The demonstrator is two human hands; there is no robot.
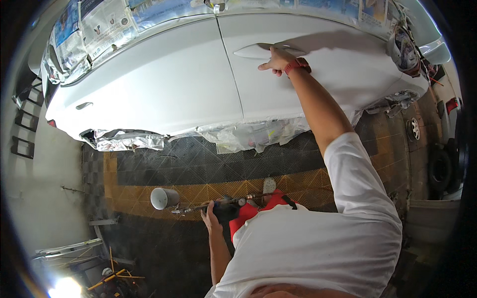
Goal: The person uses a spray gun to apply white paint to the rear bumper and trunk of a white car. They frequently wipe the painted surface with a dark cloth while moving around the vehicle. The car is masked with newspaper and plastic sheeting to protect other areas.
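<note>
A white car side stretches across the top, with a white door handle point(251, 50) on one door. My right hand point(279, 62), with a red watch point(298, 65) at the wrist, reaches up to that handle. One finger touches or nearly touches it; the thumb points out to the left and the other fingers are partly curled. Low in front of me, my left hand point(210, 217) grips a spray gun point(188, 209), its nozzle end pointing left. A pale grey cup point(164, 198) is attached to it. A round gauge point(242, 202) and a hose point(308, 191) trail right.
Newspaper point(112, 25) masks the car's windows, and crinkled sheeting point(256, 135) hangs along its lower edge. Patterned black and tan floor tiles point(164, 164) lie below. A bright lamp point(66, 288) glows at lower left. A tyre point(439, 166) and a wheel point(413, 129) are at right.
</note>
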